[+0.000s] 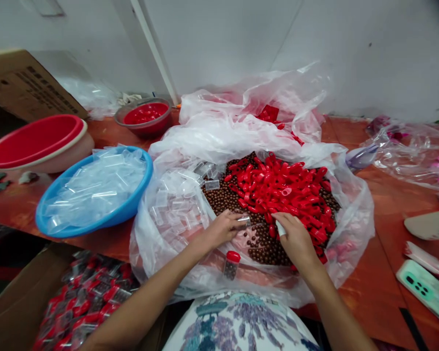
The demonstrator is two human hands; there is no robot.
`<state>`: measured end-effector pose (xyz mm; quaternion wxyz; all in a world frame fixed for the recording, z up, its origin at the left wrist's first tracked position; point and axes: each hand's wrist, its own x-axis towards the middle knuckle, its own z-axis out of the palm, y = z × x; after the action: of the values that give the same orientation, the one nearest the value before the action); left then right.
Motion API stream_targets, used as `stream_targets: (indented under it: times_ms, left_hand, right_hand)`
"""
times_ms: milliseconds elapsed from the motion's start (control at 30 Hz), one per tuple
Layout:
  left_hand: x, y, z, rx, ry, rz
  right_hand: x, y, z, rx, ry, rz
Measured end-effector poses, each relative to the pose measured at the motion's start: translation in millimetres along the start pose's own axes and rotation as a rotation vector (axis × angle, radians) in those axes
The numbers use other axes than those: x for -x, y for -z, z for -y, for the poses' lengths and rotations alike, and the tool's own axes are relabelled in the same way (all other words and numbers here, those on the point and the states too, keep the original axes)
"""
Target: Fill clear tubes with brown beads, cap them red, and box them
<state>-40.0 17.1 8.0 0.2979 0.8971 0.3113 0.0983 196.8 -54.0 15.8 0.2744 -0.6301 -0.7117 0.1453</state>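
My left hand (222, 228) is closed around a small clear plastic tube (244, 222), held tilted above a thin patch of brown beads (267, 248). My right hand (294, 239) reaches to the near edge of a heap of red plastic caps (278, 183). Its fingers are bent together, with something white (280, 228) at the thumb; what they grip is hidden. Below my left hand stands a bead-filled tube with a red cap (231, 265). Clear tubes (175, 200) lie at the left inside the plastic bag (358, 209) spread under everything.
A blue basin (148, 180) of clear plastic pieces stands left. Behind it are a red basin (32, 139) and a bowl (168, 114) of red pieces. Below left, a carton (25, 297) holds many capped tubes. A phone (424, 287) lies right on the red table (380, 273).
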Motion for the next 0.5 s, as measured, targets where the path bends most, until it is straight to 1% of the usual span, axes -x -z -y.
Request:
stream_targets:
  times_ms: [133, 300, 400, 500]
  left_hand:
    - [-13.8, -13.9, 1.5, 0.072, 0.058, -0.031]
    - [-20.3, -18.7, -4.9, 0.212, 0.106, -0.092]
    - [-20.6, -17.9, -11.7, 0.270, 0.134, -0.127]
    - [-20.5, -17.6, -16.5, 0.285, 0.150, -0.166]
  right_hand:
    - [12.4, 4.4, -5.0, -0.080, -0.029, -0.059]
    - [24.3, 4.9, -3.5, -0.125, -0.090, -0.115]
    - [25.1, 4.3, -1.9, -0.103, -0.098, -0.079]
    - [21.8, 2.5, -1.4, -0.007, -0.049, -0.003]
